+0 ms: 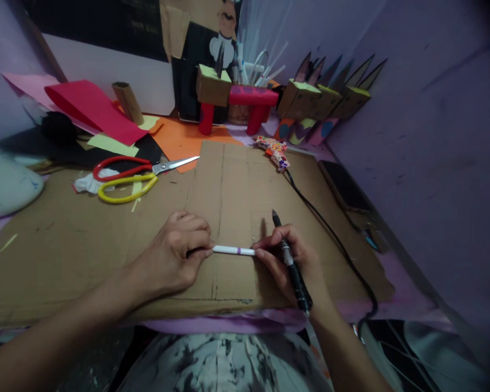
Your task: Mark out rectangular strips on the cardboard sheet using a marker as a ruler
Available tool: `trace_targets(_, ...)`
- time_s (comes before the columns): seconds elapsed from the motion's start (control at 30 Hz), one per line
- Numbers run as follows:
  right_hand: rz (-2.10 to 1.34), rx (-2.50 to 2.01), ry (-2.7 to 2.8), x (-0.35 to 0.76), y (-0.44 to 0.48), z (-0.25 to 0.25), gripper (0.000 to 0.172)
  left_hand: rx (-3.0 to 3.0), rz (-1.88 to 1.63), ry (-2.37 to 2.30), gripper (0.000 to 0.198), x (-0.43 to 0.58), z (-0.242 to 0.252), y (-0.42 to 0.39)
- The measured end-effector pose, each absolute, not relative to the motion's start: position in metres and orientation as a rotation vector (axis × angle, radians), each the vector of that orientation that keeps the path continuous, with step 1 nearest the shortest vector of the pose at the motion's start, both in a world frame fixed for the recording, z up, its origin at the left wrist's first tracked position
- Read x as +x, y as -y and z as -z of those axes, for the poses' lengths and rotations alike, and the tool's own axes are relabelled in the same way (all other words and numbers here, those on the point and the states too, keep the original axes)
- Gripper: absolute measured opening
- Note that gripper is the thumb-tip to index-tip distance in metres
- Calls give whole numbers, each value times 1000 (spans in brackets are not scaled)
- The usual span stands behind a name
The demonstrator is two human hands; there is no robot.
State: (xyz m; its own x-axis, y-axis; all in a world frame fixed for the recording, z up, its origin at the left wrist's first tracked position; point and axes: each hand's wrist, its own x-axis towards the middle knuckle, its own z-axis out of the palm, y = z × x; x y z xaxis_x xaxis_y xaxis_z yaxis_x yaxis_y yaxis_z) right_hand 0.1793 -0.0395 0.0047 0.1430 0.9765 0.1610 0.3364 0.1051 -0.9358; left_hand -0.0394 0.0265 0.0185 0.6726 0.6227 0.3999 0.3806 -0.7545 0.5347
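A thin white stick with a purple band (228, 250) lies level above a cardboard sheet marked with dark lines (233, 190). My left hand (183, 250) is closed, thumb and fingers pinching the stick's left end. At its other end, the fingertips of my right hand (298, 256) pinch it too. A black pen (297, 280) is tucked between the fingers of the right hand, its tip pointing away from me. Whether the stick touches the cardboard I cannot tell.
Scissors with red and yellow handles (157, 170) lie at the left. A patterned glue gun (274, 152) rests behind, its black cord (330, 226) running down the right side. Beyond stand cardboard animal figures (214, 90) and coloured paper (93, 111). A dark phone (345, 185) lies by the wall.
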Motion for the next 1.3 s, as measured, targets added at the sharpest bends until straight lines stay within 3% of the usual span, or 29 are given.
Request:
trace_targets(0.33,-760,-1346,1077,182,42,-4,17,2478,-799,-809,16,-39,-17,-27)
trace_targets(0.93,-858,-1446,1307,180,40,-7,22,2539,-797,-796,13,-39,-20,-28)
trace_targets(1.3,-784,-1337,1083,182,40,-5,16,2519,-755,-830,12,-44,-23,-31)
